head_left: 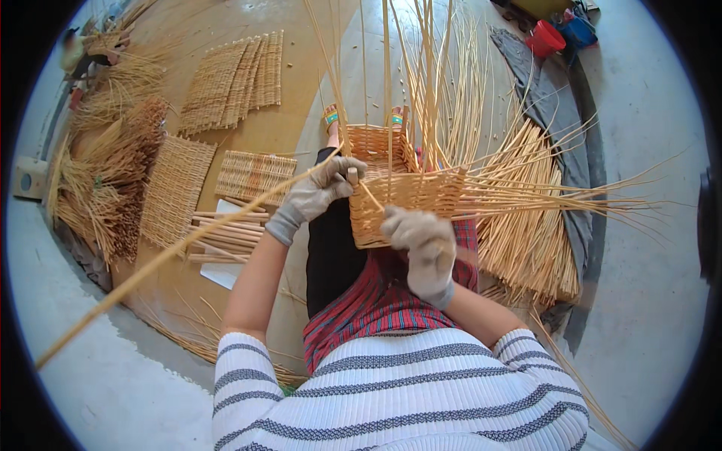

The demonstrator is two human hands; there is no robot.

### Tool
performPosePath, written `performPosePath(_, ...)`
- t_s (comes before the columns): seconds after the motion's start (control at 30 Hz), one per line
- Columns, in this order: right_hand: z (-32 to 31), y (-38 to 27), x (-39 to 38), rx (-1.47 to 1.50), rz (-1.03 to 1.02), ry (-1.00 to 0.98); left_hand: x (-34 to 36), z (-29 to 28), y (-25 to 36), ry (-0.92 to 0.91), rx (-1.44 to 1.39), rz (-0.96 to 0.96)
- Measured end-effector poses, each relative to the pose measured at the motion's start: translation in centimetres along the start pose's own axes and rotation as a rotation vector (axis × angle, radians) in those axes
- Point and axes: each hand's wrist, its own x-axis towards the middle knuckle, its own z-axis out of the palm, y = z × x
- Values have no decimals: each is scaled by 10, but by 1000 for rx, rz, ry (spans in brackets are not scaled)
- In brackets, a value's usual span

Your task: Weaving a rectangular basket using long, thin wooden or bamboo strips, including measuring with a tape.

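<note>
A rectangular wicker basket (406,204), partly woven, rests over my lap, with short corner pegs and tall upright rods rising from its far sides. My left hand (320,189), in a grey-white glove, closes at its left corner, beside a corner peg (353,176). A long willow rod (162,263) runs from that corner past my left hand to the lower left. My right hand (423,244), gloved too and slightly blurred, is closed in front of the basket's near wall. A short stretch of rod (371,196) passes from the corner to its fingers.
Flat woven panels (235,81) lie on the left, with peeled sticks (222,239) and brown bundled rods (124,177) near them. A thick pile of pale rods (530,225) covers grey cloth (587,218) on the right. A red bucket (545,39) stands at the far right.
</note>
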Motion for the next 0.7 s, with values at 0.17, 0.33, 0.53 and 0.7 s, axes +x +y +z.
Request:
performPosePath(0.17, -10, 10, 21, 56, 197, -14, -14, 32, 2, 415, 52, 134)
performPosePath(0.33, -3, 41, 58, -108, 260, -245, -24, 59, 4, 523, 572, 443)
performPosePath(0.53, 25, 73, 47, 90, 542, -153, -26, 64, -14, 646, 606, 351)
performPosePath(0.7, 41, 61, 22, 199, 578, -19, -32, 59, -49, 634, 663, 353)
